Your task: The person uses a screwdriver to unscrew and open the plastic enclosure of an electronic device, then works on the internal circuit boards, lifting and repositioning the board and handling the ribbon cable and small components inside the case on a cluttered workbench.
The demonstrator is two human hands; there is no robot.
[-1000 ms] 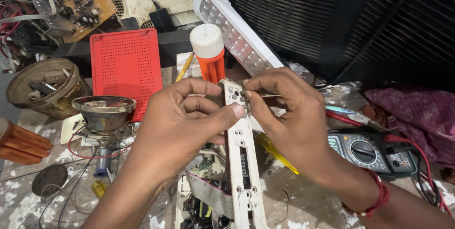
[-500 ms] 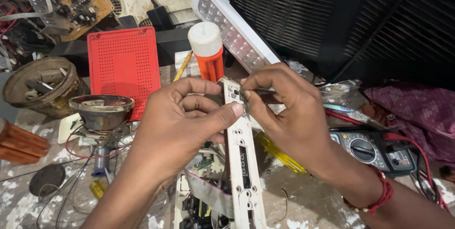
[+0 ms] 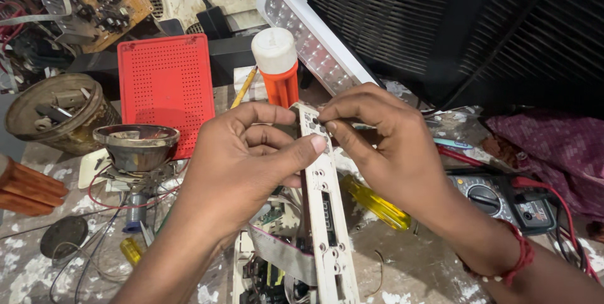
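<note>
Head view | left hand (image 3: 242, 165): fingers clamp long white perforated plastic panel (image 3: 327, 216), upright at centre above bench | right hand (image 3: 390, 147): fingertips pinch panel top | yellow-handled screwdriver (image 3: 376, 202): just beside | grey multimeter (image 3: 503, 200): right

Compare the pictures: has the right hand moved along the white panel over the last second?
No. The right hand pinches the white panel at its top end, beside the orange torch, as before.
</note>
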